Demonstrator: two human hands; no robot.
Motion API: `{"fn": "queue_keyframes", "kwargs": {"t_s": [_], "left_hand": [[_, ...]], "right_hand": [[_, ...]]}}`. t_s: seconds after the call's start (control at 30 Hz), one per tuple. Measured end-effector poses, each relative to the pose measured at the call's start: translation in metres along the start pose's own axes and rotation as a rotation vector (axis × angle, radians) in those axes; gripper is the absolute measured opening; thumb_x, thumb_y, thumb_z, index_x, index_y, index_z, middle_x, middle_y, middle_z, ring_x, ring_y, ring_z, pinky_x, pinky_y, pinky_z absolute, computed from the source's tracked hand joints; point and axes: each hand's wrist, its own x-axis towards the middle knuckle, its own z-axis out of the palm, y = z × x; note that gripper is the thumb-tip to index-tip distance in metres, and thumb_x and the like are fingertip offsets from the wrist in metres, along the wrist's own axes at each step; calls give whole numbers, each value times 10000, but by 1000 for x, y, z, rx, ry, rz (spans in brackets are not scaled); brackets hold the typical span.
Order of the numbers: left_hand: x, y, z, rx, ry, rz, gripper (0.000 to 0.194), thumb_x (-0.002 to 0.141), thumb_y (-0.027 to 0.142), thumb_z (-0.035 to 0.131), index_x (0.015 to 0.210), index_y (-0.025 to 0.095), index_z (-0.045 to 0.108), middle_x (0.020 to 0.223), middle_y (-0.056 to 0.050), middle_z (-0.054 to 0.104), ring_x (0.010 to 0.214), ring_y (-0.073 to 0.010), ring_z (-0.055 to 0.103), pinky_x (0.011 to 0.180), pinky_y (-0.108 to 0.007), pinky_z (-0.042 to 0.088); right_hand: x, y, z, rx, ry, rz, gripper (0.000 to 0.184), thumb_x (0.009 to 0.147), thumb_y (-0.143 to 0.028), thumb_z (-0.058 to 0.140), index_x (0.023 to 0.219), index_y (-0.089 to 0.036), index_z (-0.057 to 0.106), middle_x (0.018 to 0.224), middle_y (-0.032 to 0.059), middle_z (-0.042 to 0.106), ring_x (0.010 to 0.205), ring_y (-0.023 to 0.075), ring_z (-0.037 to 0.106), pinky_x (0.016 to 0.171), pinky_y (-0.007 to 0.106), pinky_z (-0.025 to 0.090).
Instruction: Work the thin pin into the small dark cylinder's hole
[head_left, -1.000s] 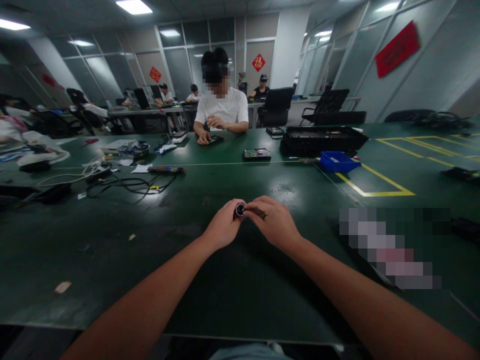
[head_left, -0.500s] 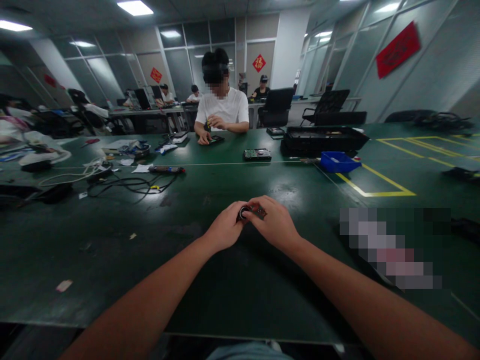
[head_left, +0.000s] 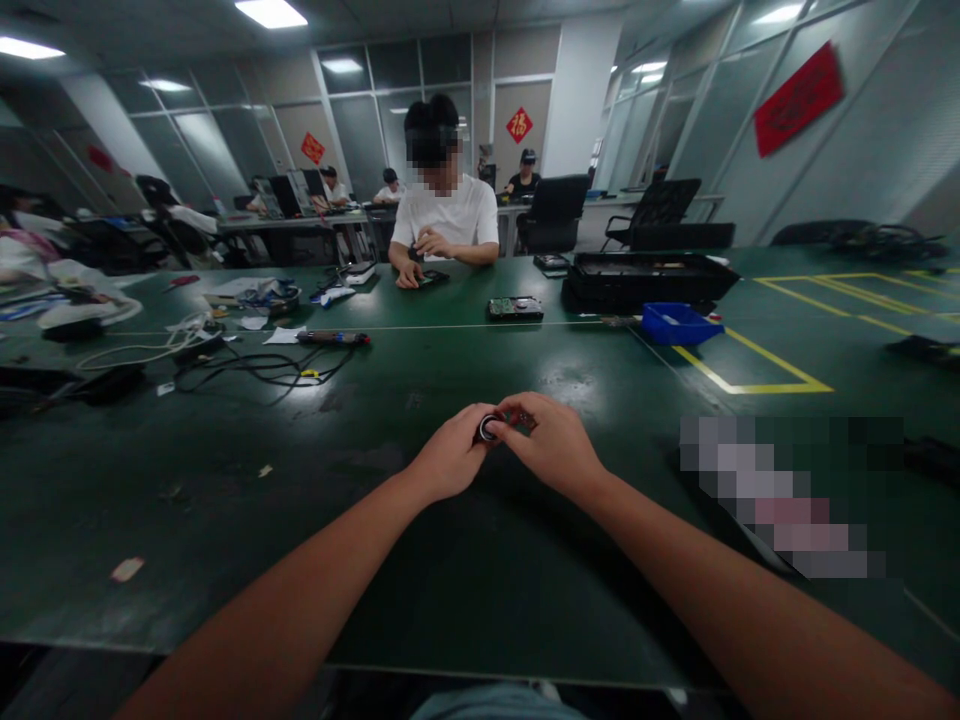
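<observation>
OK, small dark cyl. w/ bright ring [head_left: 486,430] btwn both hands, over green tabletop [head_left: 480,590]. L hand [head_left: 450,458] wrapped round it; R hand [head_left: 553,440] thumb at rim, can't tell if pinching. Risk: thumb slips off narrow rim or L fingers loosen → cyl. drops, poss. rolls toward black cable [head_left: 262,376], beyond grip to left.

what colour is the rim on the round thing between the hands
Silvery grey; the rim shows best in the head view.
</observation>
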Motion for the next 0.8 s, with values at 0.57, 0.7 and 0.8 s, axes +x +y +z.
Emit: {"fn": "queue_keyframes", "kwargs": {"t_s": [0.57, 0.7, 0.8], "left_hand": [[1, -4, -1, 46, 18, 0, 376, 844, 68, 482, 1185, 188, 582, 1153, -77, 622, 1052, -207, 581, 935, -370, 466], [1, -2, -2, 51, 24, -15, 345, 866, 96, 483, 1183, 187, 582, 1161, -81, 618, 1038, -209, 584, 927, -373, 472], [1, 0, -3, 70, 17, -23, 303, 883, 121, 491, 1161, 188, 591, 1135, -78, 624, 1024, -211, 589, 914, -373, 477]], "right_hand": [[0, -6, -2, 40, -90, 75, 104, 808, -259, 731, 886, -206, 687, 812, 6, 688, 712, 146, 603, 631, 272, 431], [-1, -6, -3, 79, -73, 136, 136, 808, -299, 724, 894, -207, 670, 777, -1, 675, 677, 145, 597, 604, 273, 424], [-1, -5, -2, 94, -61, 165, 152, 796, -312, 731, 881, -207, 660, 744, -8, 660, 656, 145, 589, 593, 275, 417]]}}
